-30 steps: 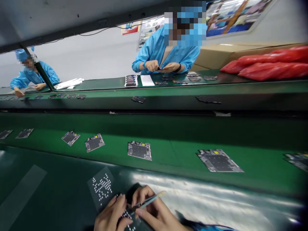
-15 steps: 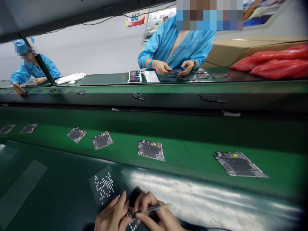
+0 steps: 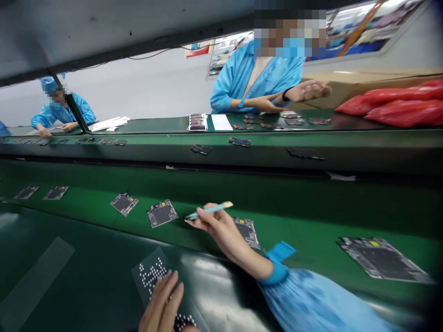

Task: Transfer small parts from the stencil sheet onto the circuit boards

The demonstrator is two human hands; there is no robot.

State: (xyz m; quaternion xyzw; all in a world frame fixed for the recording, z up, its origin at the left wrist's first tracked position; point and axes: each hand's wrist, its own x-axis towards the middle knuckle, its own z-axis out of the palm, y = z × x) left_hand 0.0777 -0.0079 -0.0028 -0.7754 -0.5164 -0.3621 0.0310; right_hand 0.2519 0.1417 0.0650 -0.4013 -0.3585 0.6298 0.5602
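In the head view, my right hand (image 3: 211, 223) reaches over the green belt, its fingers closed round slim pale-blue tweezers (image 3: 212, 209) with a cream end and a dark tip. The tip points left toward a circuit board (image 3: 162, 213) with a yellow patch, a small gap away. Beneath my right wrist, another circuit board (image 3: 247, 230) is partly covered. My left hand (image 3: 161, 302) rests near the bottom edge, fingers stretched out over a clear sheet with white dots (image 3: 152, 272). More white dots show beside its thumb, which is partly cut off.
Further circuit boards lie on the belt, one at the right (image 3: 382, 258) and several at the left. A clear strip (image 3: 38, 286) lies on the dark green bench. Across the belt, two co-workers in blue sit at a shelf with boards and red bags (image 3: 398, 106).
My right hand has moved from beside my left hand up and forward over the belt with the tweezers. My left fingers have straightened out. The co-worker opposite has let go of a board.
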